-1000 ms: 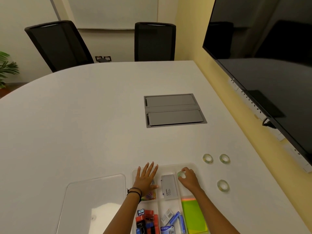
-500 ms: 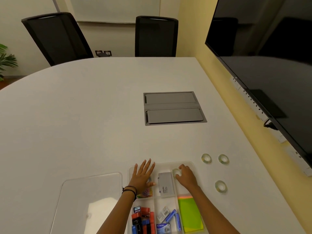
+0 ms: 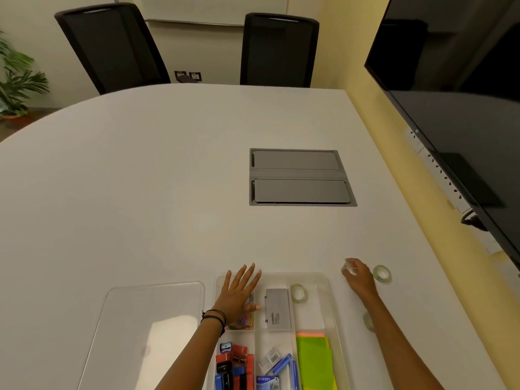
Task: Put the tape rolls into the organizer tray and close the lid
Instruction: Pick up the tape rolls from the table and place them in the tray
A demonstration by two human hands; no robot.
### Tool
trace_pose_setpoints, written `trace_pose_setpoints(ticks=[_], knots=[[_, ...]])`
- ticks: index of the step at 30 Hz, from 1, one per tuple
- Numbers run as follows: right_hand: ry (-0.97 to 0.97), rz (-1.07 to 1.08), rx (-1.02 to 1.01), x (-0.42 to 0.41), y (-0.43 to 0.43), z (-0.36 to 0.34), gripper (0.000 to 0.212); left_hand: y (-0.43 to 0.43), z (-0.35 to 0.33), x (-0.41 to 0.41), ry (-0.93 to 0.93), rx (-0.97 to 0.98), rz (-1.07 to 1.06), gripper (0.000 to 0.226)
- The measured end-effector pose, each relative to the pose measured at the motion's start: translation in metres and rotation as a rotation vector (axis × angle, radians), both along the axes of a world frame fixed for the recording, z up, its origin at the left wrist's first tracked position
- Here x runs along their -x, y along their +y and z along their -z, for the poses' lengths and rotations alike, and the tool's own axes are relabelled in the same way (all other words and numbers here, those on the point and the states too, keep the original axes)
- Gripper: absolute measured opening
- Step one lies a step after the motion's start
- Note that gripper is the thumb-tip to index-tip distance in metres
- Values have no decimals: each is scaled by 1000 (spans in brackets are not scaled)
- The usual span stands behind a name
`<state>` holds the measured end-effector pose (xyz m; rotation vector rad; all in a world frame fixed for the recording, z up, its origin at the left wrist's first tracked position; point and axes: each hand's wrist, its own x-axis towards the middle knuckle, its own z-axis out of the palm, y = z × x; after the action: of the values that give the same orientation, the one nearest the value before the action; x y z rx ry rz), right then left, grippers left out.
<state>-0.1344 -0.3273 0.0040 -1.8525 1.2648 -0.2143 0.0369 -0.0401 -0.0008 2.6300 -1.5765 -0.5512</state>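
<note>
The clear organizer tray [image 3: 281, 275] lies at the table's near edge. One clear tape roll [image 3: 298, 293] rests in its far right compartment. My left hand [image 3: 239, 294] lies flat with fingers spread on the tray's far left compartment. My right hand [image 3: 359, 280] is on the table just right of the tray, its fingertips curled around a second tape roll [image 3: 347, 268] that touches the table. A third roll [image 3: 381, 273] lies right of that hand. Another roll [image 3: 368, 320] is partly hidden by my right forearm. The clear lid [image 3: 149, 319] lies flat left of the tray.
The tray also holds a grey box [image 3: 278, 309], green sticky notes [image 3: 314, 361], coloured clips and blue and red items. A grey cable hatch [image 3: 299, 177] is set in the table's middle. A dark screen [image 3: 464, 108] hangs at the right, and two black chairs stand beyond the table.
My right hand let go of a tape roll in the tray's far right compartment and moved right, out of the tray, onto the nearest roll on the table. The left hand stayed put.
</note>
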Motion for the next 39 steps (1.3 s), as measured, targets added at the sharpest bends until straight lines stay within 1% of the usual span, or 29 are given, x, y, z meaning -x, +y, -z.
trace_pose_setpoints(ticks=[1,2,3,5,7,10,12,14,16,19,22,24,26,29,31,33,34,35,39], knots=[[48,-3,29,1,-5,4,38,1,0,1,-3,-20,25,109],[90,-14,50,1,-10,7,44,1,1,1,0,-26,52,113],[127,-28,59,1,-13,10,49,1,1,2,-5,-11,65,119],[192,-79,65,1,-16,14,58,0,2,1,-63,34,67,121],[272,-192,97,2,-16,19,65,-1,5,-1,-102,35,57,122],[432,-386,193,1,-20,24,74,-1,7,-5,-96,23,26,124],[547,-455,216,1,-23,24,76,-1,7,-8,-74,33,26,122],[636,-513,198,3,-22,26,75,-1,7,-9,-72,34,28,114],[669,-539,153,6,-17,28,72,-1,8,-7,-88,19,34,111],[613,-515,207,11,-7,32,64,-2,8,-6,-94,6,55,123],[518,-459,310,18,9,36,56,-2,6,-5,-131,-18,53,126],[470,-391,327,26,22,37,50,-2,4,-4,-132,-39,53,127],[458,-371,344,35,35,38,46,-1,1,-3,-128,-52,49,130],[433,-342,337,49,48,40,45,0,4,-3,-18,-45,-22,135],[416,-331,306,58,52,39,41,0,0,-2,81,-67,-44,133],[334,-294,221,62,53,33,34,0,0,2,150,-79,-18,118],[253,-242,158,62,54,28,32,-1,6,-1,143,-89,-6,110],[166,-179,101,61,55,22,29,-2,16,-3,112,-45,-1,105],[-125,20,-57,51,65,-1,27,-6,20,-2,44,-23,-1,102]])
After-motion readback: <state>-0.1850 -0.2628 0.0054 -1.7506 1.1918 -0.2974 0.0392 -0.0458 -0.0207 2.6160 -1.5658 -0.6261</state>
